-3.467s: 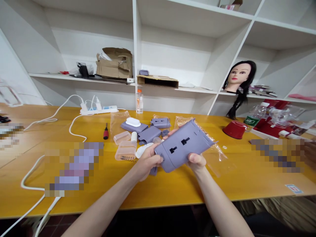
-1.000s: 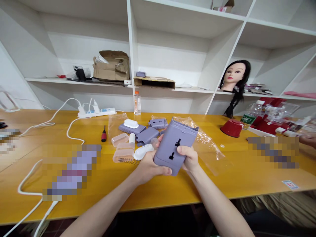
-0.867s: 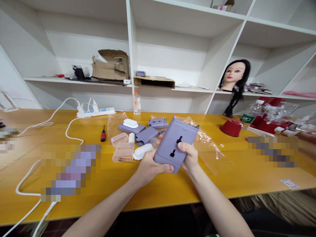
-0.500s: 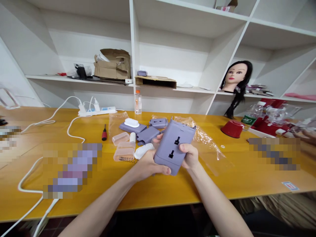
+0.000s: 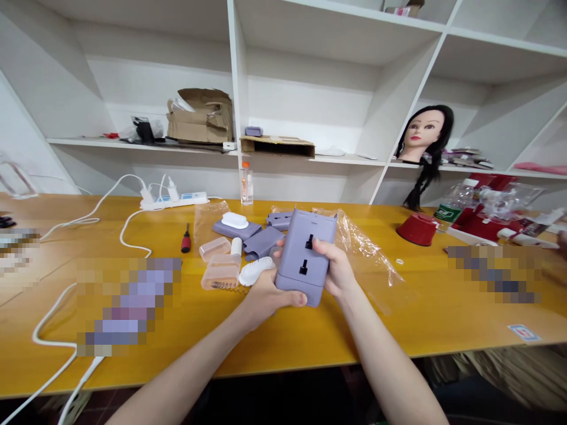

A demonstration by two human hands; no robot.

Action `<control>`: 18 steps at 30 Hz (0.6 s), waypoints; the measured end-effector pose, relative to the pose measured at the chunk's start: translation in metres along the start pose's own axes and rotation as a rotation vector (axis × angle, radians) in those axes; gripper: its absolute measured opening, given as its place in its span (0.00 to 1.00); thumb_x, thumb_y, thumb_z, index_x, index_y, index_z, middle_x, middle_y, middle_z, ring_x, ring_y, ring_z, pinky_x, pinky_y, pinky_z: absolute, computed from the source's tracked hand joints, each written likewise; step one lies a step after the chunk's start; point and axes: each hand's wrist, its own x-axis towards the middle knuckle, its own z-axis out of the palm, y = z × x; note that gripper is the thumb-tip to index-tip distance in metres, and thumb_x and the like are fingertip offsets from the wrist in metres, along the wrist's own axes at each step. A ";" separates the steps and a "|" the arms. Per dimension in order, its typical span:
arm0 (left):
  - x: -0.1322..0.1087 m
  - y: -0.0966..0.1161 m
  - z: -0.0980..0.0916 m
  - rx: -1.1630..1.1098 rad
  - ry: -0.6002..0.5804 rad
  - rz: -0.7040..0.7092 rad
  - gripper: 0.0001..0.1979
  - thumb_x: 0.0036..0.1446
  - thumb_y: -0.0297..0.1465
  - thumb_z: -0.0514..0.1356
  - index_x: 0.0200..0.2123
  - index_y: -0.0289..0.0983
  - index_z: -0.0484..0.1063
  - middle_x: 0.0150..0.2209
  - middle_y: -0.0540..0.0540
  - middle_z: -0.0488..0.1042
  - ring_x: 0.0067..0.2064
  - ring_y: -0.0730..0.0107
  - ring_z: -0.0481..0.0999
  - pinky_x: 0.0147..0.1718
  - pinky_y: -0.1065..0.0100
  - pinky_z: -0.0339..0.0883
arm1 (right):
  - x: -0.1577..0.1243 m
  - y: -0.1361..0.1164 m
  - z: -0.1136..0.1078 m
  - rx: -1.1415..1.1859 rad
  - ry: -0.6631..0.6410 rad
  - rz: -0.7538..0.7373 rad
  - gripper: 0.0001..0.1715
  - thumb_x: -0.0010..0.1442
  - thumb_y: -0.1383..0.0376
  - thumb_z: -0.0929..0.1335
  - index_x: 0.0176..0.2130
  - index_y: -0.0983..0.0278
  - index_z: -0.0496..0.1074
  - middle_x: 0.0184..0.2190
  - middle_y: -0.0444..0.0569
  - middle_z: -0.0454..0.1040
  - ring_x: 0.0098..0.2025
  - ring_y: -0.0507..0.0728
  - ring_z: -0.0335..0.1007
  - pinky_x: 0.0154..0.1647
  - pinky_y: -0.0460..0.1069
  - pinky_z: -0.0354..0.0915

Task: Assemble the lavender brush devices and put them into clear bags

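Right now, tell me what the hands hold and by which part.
Both hold one purple casing. The left hand grips its lower left corner, thumb along the bottom edge; the right hand clasps its right side, thumb on the front.

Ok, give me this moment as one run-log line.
left hand: grips purple housing, lower end | right hand: grips right side | housing: upright, slotted face up, above table

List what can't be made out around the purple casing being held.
Head view:
1. The purple casing: its far side faces away.
2. The left hand and right hand: fingertips hidden behind the casing.
3. The table: three patches are pixelated.
4. The small bottle: label too small.
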 end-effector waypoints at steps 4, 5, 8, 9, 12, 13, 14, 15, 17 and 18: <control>0.000 -0.004 -0.005 -0.079 0.043 0.029 0.17 0.37 0.31 0.68 0.34 0.34 0.74 0.29 0.49 0.76 0.31 0.71 0.72 0.32 0.71 0.64 | 0.000 0.005 -0.006 -0.071 0.061 -0.099 0.31 0.45 0.46 0.69 0.44 0.62 0.69 0.42 0.52 0.75 0.45 0.63 0.70 0.43 0.57 0.66; -0.001 -0.004 -0.005 -0.106 0.070 0.044 0.17 0.38 0.31 0.68 0.35 0.34 0.74 0.31 0.48 0.77 0.32 0.71 0.73 0.33 0.71 0.65 | -0.001 0.005 -0.008 -0.093 0.068 -0.106 0.33 0.45 0.44 0.68 0.44 0.61 0.69 0.42 0.51 0.75 0.45 0.63 0.70 0.42 0.56 0.66; -0.001 0.000 -0.006 -0.201 0.149 0.080 0.19 0.40 0.30 0.67 0.39 0.34 0.73 0.36 0.45 0.77 0.38 0.67 0.74 0.40 0.68 0.66 | -0.003 0.006 -0.010 -0.158 0.054 -0.076 0.33 0.49 0.42 0.65 0.47 0.59 0.67 0.44 0.50 0.73 0.44 0.61 0.70 0.39 0.53 0.66; 0.000 0.001 -0.006 -0.227 0.172 0.086 0.20 0.40 0.31 0.67 0.40 0.33 0.73 0.37 0.45 0.77 0.38 0.67 0.74 0.41 0.67 0.66 | -0.003 0.006 -0.011 -0.179 0.055 -0.080 0.32 0.50 0.43 0.64 0.47 0.59 0.67 0.45 0.50 0.73 0.43 0.60 0.70 0.38 0.53 0.65; 0.002 0.003 -0.007 -0.270 0.237 0.078 0.21 0.40 0.31 0.67 0.41 0.33 0.72 0.37 0.44 0.77 0.37 0.66 0.75 0.41 0.65 0.66 | -0.003 0.009 -0.010 -0.267 0.061 -0.143 0.28 0.51 0.47 0.66 0.47 0.59 0.67 0.48 0.50 0.71 0.44 0.59 0.70 0.41 0.52 0.64; 0.003 0.003 -0.007 -0.270 0.260 0.071 0.22 0.39 0.32 0.67 0.41 0.33 0.72 0.37 0.44 0.77 0.37 0.66 0.75 0.41 0.66 0.67 | -0.003 0.011 -0.010 -0.298 0.053 -0.164 0.27 0.51 0.48 0.67 0.47 0.59 0.67 0.49 0.50 0.70 0.45 0.60 0.69 0.43 0.53 0.63; 0.003 0.003 -0.008 -0.263 0.279 0.065 0.22 0.39 0.32 0.68 0.41 0.33 0.72 0.37 0.44 0.77 0.37 0.66 0.75 0.40 0.66 0.67 | -0.002 0.012 -0.009 -0.322 0.041 -0.181 0.27 0.51 0.50 0.67 0.48 0.59 0.68 0.49 0.50 0.70 0.46 0.60 0.69 0.44 0.53 0.63; 0.004 0.003 -0.008 -0.251 0.293 0.060 0.22 0.39 0.33 0.68 0.41 0.33 0.72 0.37 0.44 0.76 0.37 0.66 0.75 0.40 0.67 0.67 | -0.002 0.014 -0.008 -0.336 0.026 -0.195 0.26 0.52 0.51 0.68 0.48 0.59 0.68 0.48 0.50 0.71 0.46 0.60 0.68 0.46 0.54 0.62; 0.004 0.002 -0.008 -0.222 0.282 0.058 0.23 0.39 0.33 0.68 0.41 0.33 0.72 0.38 0.44 0.76 0.39 0.65 0.75 0.40 0.67 0.67 | -0.001 0.017 -0.006 -0.339 0.008 -0.214 0.25 0.52 0.51 0.68 0.48 0.58 0.69 0.46 0.49 0.72 0.46 0.59 0.68 0.47 0.54 0.62; 0.003 0.002 -0.009 -0.210 0.248 0.059 0.23 0.40 0.33 0.68 0.42 0.34 0.71 0.39 0.43 0.76 0.40 0.64 0.75 0.41 0.66 0.67 | -0.001 0.018 -0.005 -0.335 0.010 -0.216 0.23 0.53 0.52 0.68 0.47 0.58 0.69 0.44 0.49 0.73 0.44 0.58 0.68 0.46 0.53 0.62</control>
